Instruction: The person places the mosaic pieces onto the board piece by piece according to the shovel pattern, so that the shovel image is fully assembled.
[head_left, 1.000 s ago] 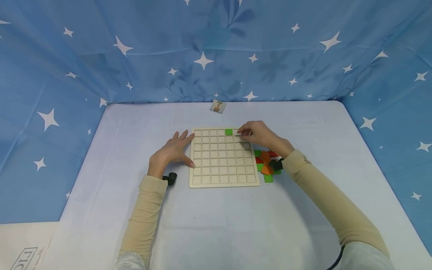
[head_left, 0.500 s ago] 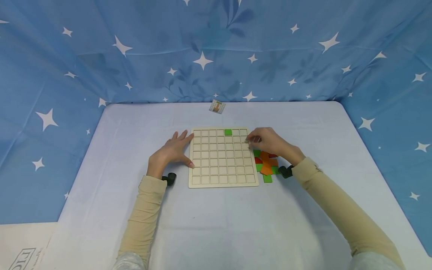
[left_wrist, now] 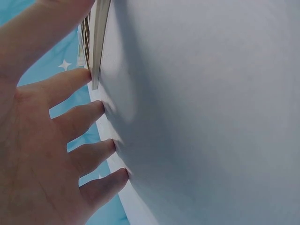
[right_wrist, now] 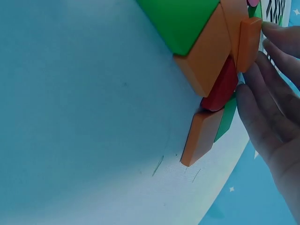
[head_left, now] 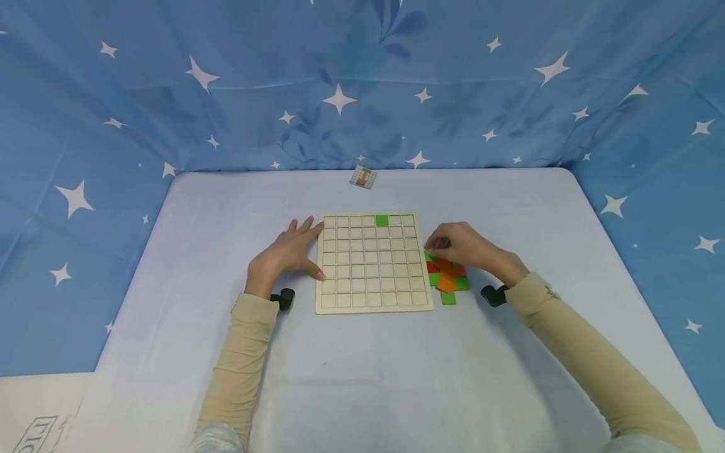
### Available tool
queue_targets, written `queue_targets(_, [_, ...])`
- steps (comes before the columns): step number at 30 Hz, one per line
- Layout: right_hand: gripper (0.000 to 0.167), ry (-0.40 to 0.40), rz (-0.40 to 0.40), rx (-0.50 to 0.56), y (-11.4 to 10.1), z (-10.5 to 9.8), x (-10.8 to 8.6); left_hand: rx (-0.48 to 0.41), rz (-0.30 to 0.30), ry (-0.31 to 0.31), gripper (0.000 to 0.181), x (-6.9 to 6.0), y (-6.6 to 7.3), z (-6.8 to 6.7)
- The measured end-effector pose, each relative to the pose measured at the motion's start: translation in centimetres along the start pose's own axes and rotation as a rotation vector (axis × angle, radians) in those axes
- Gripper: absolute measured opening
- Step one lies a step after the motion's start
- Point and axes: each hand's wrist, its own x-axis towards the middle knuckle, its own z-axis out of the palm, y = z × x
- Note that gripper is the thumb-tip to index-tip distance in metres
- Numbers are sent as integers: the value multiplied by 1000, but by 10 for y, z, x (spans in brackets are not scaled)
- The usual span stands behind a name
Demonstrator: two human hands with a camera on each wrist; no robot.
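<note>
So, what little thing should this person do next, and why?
Probably pinch one piece from the colored pile with the right hand and lift it toward the board. That hand's fingers are at the pile, the board carries just one green square, and the left hand is spread at the board's left edge. Whether the right fingers already grip something, I can't tell.

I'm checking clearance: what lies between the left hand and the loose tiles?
In the head view, the board lies between the left hand and the loose tiles, with a green tile in its far row.
</note>
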Motion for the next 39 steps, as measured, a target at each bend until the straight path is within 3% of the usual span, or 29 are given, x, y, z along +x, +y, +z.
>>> queue_targets(19, [25,-42,7,-23,-3,4,0,9,3,-5,120,-2,1,-1])
queue_targets(39, [19,50,11,28,9,5,0,18,1,2,121,1,0,0])
